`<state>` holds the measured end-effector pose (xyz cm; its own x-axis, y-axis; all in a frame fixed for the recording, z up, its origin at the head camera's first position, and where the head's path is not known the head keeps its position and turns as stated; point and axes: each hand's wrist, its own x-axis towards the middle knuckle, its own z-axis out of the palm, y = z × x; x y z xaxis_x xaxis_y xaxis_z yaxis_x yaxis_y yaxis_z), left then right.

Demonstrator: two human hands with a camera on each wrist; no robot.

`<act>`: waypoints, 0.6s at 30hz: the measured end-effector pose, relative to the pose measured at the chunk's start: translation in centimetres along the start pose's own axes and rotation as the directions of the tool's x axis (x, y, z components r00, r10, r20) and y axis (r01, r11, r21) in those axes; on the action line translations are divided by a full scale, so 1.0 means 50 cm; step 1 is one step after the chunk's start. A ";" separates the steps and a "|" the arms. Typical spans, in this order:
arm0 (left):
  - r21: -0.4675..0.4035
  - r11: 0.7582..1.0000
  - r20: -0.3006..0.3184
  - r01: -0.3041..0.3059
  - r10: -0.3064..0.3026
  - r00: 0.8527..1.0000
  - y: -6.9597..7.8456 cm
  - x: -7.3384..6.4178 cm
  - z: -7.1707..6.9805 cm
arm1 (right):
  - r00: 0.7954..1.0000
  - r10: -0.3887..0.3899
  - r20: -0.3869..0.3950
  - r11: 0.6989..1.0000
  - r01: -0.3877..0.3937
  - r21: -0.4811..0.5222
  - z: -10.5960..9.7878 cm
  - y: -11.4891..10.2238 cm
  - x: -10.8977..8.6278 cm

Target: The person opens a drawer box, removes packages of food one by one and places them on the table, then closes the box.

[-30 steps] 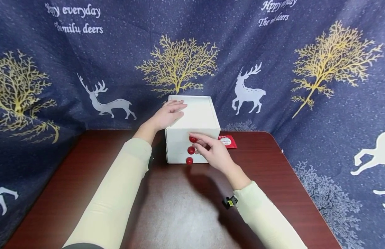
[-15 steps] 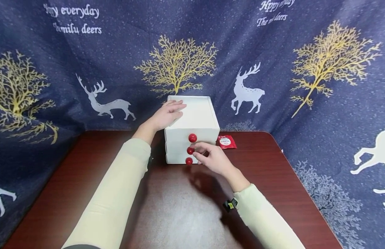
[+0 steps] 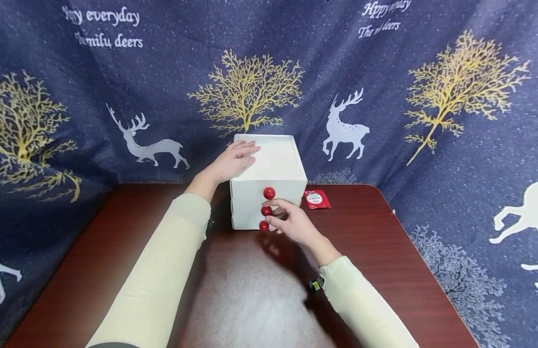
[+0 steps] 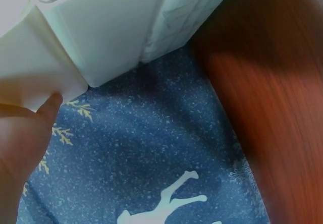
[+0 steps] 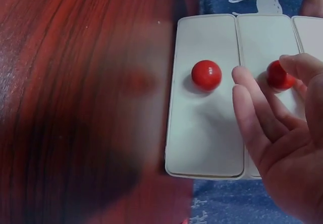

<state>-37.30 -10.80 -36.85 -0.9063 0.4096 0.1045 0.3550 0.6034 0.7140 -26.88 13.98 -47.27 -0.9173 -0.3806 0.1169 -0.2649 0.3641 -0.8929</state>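
A small white drawer cabinet stands at the back of the table, with three drawer fronts stacked one above another. Each front carries a round red knob, and all three look closed. My left hand rests with extended fingers on the cabinet's top at its left side. The right hand has its thumb and index finger about the middle knob. In the right wrist view, a fingertip touches that knob, while other fingers reach beside the bottom knob without touching it.
A red packet with a white label lies right of the cabinet. Behind the brown wooden table hangs a dark blue cloth printed with deer and trees. The cabinet's back stands close to this cloth.
My right hand has left the top knob and moved down to the middle one, where thumb and finger now close about it. The left hand has stayed on the cabinet's top.
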 end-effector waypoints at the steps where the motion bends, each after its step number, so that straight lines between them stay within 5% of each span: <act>1: 0.000 1.000 -0.001 0.000 0.000 1.000 0.000 0.000 0.000 | 1.000 0.002 -0.003 1.000 -0.002 0.020 0.002 0.000 0.002; 6: -0.004 1.000 -0.013 -0.005 0.005 1.000 -0.002 0.002 0.000 | 1.000 -0.007 -0.026 0.997 0.009 0.073 0.016 0.003 0.011; 18: 0.001 1.000 -0.014 -0.009 0.009 1.000 -0.005 0.003 0.000 | 0.993 -0.092 -0.080 0.995 0.088 -0.053 0.027 0.006 0.020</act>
<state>-37.51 -10.89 -36.99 -0.9062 0.4053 0.1204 0.3633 0.6006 0.7123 -27.49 12.57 -48.01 -0.9098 -0.3436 0.2328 -0.3599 0.3740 -0.8547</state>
